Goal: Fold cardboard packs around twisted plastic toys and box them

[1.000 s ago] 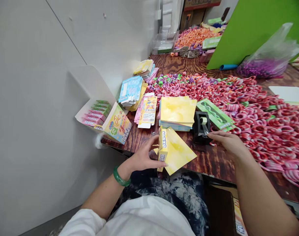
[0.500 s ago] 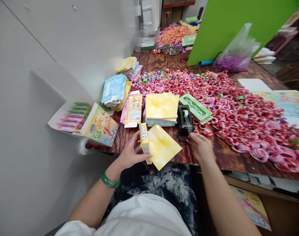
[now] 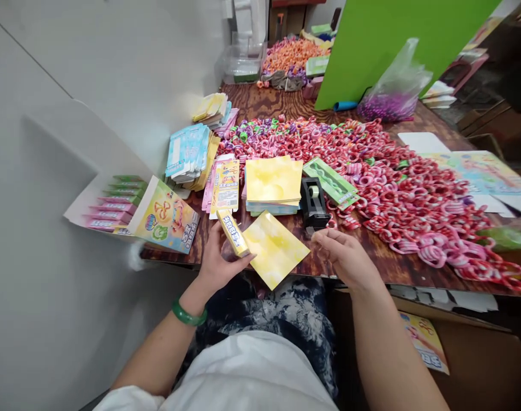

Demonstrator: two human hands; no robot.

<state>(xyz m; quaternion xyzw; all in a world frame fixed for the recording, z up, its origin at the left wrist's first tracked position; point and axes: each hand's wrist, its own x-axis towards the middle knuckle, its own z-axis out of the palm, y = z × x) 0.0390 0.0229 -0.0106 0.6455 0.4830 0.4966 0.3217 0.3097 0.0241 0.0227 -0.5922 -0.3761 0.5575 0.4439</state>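
Observation:
My left hand (image 3: 219, 260) is closed around a small yellow box (image 3: 233, 233), which it holds tilted with a printed narrow side up. Below and right of the box, a yellow square sheet (image 3: 277, 248) lies at the table's front edge. My right hand (image 3: 343, 251) pinches what looks like the end of a strip of tape (image 3: 312, 231), just in front of the black tape dispenser (image 3: 315, 208). The strip is thin and hard to make out. Behind the sheet sits a stack of yellow and blue sheets (image 3: 274, 181). A green windowed box (image 3: 332, 184) lies beside the dispenser.
A big heap of red, pink and white rings (image 3: 371, 177) covers the table's middle and right. To the left stand a display box (image 3: 170, 217) holding pink and green boxes, and piles of flat cartons (image 3: 187, 151). A green panel (image 3: 397, 34) rises behind.
My right hand has drawn slightly back from the dispenser's front, still pinching. My left hand has tilted the yellow box over to the left. The whole view has shifted a little.

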